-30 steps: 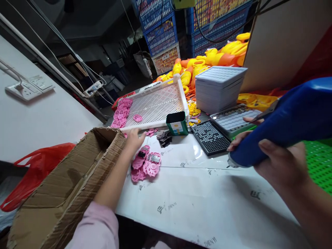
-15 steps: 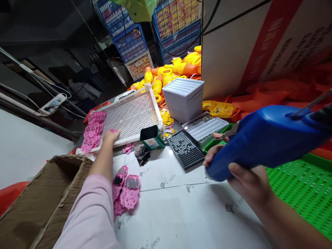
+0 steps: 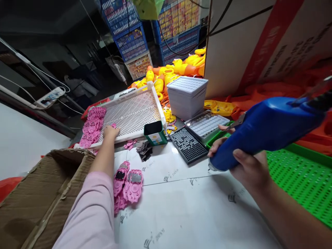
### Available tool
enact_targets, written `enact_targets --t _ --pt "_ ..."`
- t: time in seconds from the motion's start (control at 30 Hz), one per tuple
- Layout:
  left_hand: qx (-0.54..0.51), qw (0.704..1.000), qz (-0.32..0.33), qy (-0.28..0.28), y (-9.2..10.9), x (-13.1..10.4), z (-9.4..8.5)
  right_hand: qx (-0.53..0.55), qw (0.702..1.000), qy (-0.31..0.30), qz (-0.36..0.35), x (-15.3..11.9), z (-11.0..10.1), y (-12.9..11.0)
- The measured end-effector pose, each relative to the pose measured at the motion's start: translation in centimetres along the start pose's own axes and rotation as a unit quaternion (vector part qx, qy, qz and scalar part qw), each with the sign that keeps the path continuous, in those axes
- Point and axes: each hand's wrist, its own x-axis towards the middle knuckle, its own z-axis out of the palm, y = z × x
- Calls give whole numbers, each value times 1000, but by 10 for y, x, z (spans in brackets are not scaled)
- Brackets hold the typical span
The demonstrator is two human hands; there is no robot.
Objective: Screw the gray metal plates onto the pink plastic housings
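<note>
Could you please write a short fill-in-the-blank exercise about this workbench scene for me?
1. The large tool in the right hand has a ____ body.
2. The left hand is over the white perforated tray, where the stacked parts are coloured ____.
3. The open box at the lower left is made of ____.
4. In the image, the black grid tray lies to the ____ of the small green container.

Missing words: blue; pink; cardboard; right.

On our white-covered table [image 3: 176, 207] we see pink casings [image 3: 133, 186], dark flat pieces [image 3: 144, 149], a green container [image 3: 159, 139], a black tray [image 3: 198, 157] and a white crate [image 3: 129, 110].
</note>
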Motion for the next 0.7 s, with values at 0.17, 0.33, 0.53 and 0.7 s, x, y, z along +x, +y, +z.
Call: enact_targets --t 0.17,0.33,0.53,0.7 --pt "45 998 -47 -22 -5 4 9 -13 1000 -3 22 -1 1 -6" --pt "60 996 -34 -55 -8 2 7 -21 998 0 51 -7 6 -10" --pt "43 998 10 -51 3 -13 -5 -30 998 -16 51 -13 10 -8" --pt "2 997 70 -19 24 -39 -38 -8 999 -43 23 -11 7 -11"
